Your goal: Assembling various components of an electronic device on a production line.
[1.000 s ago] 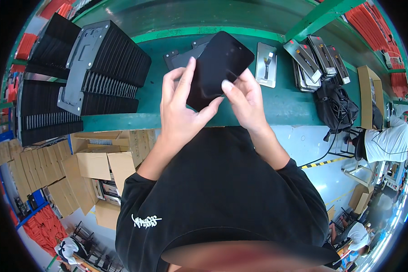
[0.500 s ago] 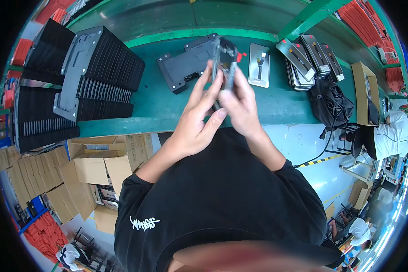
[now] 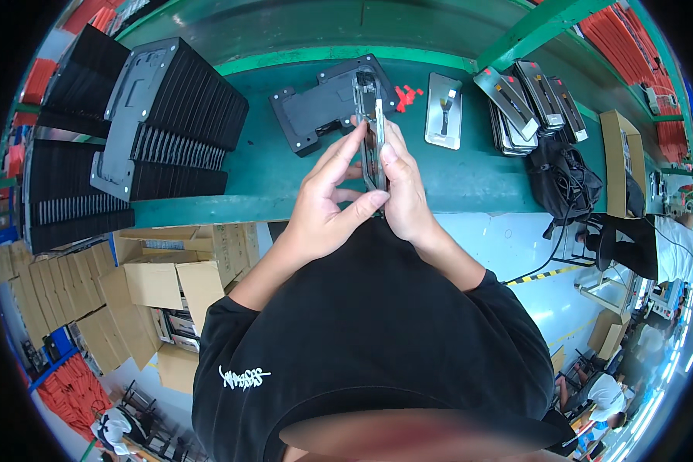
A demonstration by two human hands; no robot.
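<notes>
A thin, phone-sized part (image 3: 377,142), dark with a silver edge, stands nearly edge-on between my two hands above the bench. My left hand (image 3: 322,202) grips its left side, the fingers stretched along it and the thumb at its lower end. On the opposite side my right hand (image 3: 405,189) is closed on it, thumb against the near face. Behind lies a black plastic fixture tray (image 3: 304,115), which the part's upper end overlaps in view. Small red pieces (image 3: 406,98) lie just right of that tray.
Right of my hands lies a silver panel with a dark ribbon cable (image 3: 444,115); farther right are stacked similar panels (image 3: 512,108) and a black bag (image 3: 566,177). Tall stacks of black trays (image 3: 181,115) stand left on the green bench (image 3: 258,181). Cardboard boxes (image 3: 154,281) sit below.
The held part has turned more edge-on and come slightly toward me. The red pieces behind it now show more fully. My right hand has shifted a little left.
</notes>
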